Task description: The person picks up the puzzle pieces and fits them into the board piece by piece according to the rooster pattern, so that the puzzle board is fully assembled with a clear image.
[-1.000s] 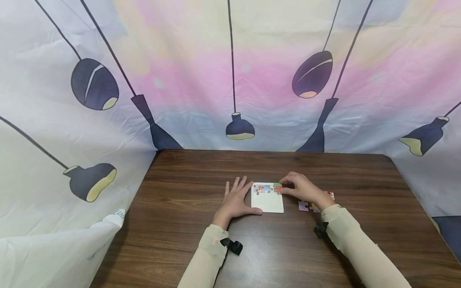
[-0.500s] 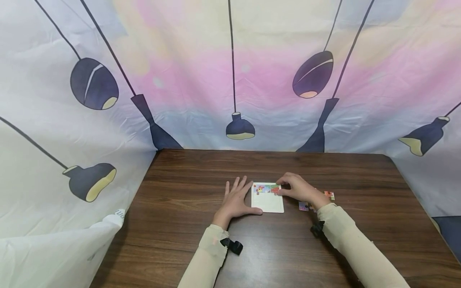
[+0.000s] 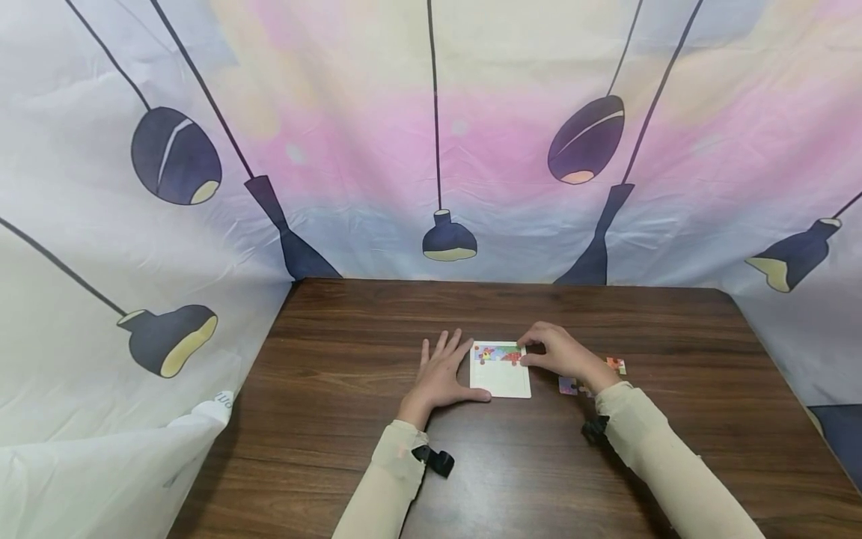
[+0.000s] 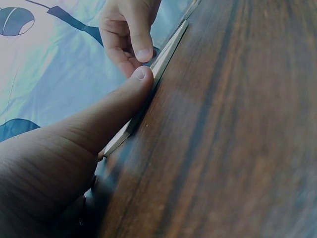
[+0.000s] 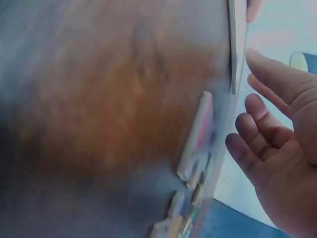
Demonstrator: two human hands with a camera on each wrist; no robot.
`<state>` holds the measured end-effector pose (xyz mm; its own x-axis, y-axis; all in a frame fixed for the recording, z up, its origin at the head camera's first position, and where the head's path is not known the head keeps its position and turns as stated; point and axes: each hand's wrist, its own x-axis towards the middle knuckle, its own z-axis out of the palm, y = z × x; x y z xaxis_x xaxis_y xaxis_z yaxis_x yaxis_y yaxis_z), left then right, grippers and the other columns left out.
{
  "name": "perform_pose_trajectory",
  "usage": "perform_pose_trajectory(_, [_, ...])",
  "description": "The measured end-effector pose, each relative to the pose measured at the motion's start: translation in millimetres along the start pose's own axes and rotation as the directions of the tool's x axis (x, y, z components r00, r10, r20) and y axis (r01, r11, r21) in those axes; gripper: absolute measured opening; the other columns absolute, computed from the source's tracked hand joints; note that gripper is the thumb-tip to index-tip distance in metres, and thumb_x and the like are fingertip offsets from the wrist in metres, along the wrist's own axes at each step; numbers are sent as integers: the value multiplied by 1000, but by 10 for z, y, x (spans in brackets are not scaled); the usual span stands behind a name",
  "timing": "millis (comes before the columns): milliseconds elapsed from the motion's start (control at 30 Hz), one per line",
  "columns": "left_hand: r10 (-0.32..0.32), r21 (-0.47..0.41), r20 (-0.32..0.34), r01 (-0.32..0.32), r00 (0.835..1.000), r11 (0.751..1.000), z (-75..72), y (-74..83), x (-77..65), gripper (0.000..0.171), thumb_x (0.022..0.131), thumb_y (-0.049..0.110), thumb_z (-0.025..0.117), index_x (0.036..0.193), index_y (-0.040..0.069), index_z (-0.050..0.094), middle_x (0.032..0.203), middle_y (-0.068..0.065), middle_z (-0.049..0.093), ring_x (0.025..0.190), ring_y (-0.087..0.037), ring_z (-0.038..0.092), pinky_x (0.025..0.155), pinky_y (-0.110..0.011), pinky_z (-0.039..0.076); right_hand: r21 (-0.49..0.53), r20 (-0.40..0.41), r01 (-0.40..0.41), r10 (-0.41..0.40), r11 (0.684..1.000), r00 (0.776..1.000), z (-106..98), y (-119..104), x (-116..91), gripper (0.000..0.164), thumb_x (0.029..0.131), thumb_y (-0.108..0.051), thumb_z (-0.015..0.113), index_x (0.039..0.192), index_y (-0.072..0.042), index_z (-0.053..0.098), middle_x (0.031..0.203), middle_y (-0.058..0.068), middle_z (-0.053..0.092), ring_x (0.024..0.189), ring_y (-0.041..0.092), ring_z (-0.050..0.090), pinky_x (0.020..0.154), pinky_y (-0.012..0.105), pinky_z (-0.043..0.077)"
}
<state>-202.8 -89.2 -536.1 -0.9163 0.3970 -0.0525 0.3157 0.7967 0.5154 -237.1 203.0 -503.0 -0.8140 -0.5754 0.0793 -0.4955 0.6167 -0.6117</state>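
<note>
A small white square puzzle tray [image 3: 501, 380] lies on the table, a row of colourful pieces [image 3: 490, 353] along its far edge. My left hand [image 3: 441, 380] lies with spread fingers at the tray's left side. Its thumb touches the near edge of the tray [image 4: 171, 47] in the left wrist view. At the far right corner, the thumb and index finger of my right hand [image 3: 562, 353] pinch a red and green puzzle piece [image 3: 514, 355], which sits in line with the row. The fingertips partly cover this piece.
Right of the tray lie several loose puzzle pieces [image 3: 568, 385], partly behind my right wrist, and a red one [image 3: 616, 365] farther out. The right wrist view shows loose pieces [image 5: 195, 144] close below the hand. A printed cloth [image 3: 377, 165] hangs behind the brown wooden table [image 3: 350, 374].
My right hand has moved slightly left, bringing the red and green piece against the others and closing the gap in the row. The left hand has stayed in place.
</note>
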Motion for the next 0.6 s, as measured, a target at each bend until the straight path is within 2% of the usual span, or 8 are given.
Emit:
perform_pose_trajectory(167, [1,4,-1,-1,1000,1000,-6,7,0,118,74,71,86,168,21,34,176,-7,17,163,-30,4,128,-61,-6,-19,-61,-24,23,1000,998,-114,81,-78,27,96,-15,80,120,-3,77,112,7,69,105,28,66,91,51,56])
perform_pose_trajectory(333, [5,9,0,-5,1000,1000,-7,3,-6,119,74,71,86,168,22,33,176,-6,16,163,-29,3,128,-61,-6,15,-104,-86,88,996,991,-265,180,-199,32,97,-17,80,123,0,75,116,12,68,108,33,65,91,54,56])
perform_pose_trajectory(600, [14,3,-9,-14,1000,1000,-11,-6,0,119,74,71,86,168,21,33,176,-8,17,163,-31,4,127,-62,-6,32,-143,-153,156,988,977,-434,313,-401,34,97,-17,80,125,1,75,116,14,67,106,34,64,88,55,55])
